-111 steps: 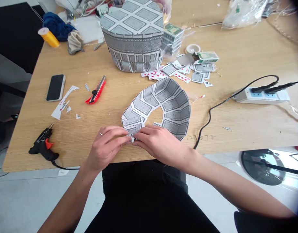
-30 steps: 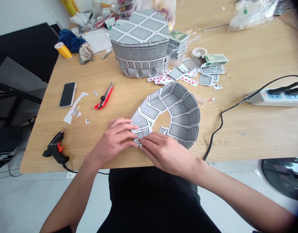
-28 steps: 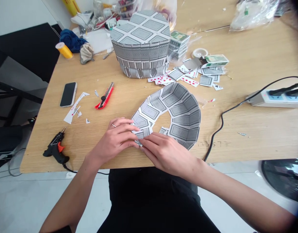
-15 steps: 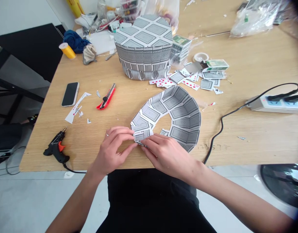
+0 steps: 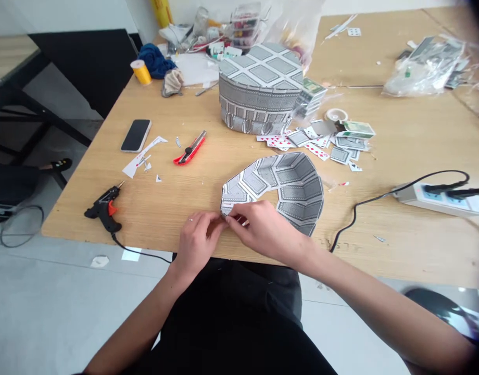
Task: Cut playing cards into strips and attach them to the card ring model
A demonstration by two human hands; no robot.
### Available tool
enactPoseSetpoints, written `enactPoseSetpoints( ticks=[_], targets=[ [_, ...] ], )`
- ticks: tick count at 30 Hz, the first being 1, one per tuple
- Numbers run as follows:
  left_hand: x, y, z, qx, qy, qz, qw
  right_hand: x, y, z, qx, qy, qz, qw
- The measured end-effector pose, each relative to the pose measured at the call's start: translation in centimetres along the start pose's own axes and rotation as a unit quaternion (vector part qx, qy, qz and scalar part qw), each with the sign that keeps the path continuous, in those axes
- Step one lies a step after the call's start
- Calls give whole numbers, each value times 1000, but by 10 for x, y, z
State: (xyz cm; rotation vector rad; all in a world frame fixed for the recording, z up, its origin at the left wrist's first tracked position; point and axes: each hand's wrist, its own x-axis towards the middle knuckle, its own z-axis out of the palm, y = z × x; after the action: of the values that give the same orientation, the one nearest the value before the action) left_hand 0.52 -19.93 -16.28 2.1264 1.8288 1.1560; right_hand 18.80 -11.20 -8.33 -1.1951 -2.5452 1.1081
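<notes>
Left hand (image 5: 198, 240): palm down, knuckles up, fingers bent and drawn together toward the right, tips pinched; a ring on one finger. Left forearm: bare, running from the lower left up to the wrist.
Right hand (image 5: 263, 229): back facing up, fingers curled to the left, tips pinched and meeting the left fingertips. Right forearm: bare, long, entering from the lower right corner, wrist straight.

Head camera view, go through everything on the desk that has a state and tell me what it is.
Left hand: pinching the card arc's near end.
Right hand: pinching the same end.
Card arc: flat on the desk, unclosed.
Card box: upright, lid on.
Glue gun: lying down, untouched.
Box cutter: lying down; blade unclear.
Phone: screen dark.
Power strip: two plugs in.
</notes>
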Motion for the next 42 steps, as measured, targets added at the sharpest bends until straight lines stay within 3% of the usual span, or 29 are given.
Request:
enactPoseSetpoints(
  ticks=[12,16,26,42],
  targets=[
    [-15,-2,12,-12,64,-29,997,28,-6,-18,-25,-52,4,998],
    [-17,-3,12,-20,55,-26,998,34,-8,-17,-23,-68,13,997],
    [-17,-1,12,-3,64,-12,998,33,-8,-14,-45,-50,9,998],
    [-15,1,10,-57,60,-47,995,32,0,-13,-39,-43,-5,998]
  ],
)
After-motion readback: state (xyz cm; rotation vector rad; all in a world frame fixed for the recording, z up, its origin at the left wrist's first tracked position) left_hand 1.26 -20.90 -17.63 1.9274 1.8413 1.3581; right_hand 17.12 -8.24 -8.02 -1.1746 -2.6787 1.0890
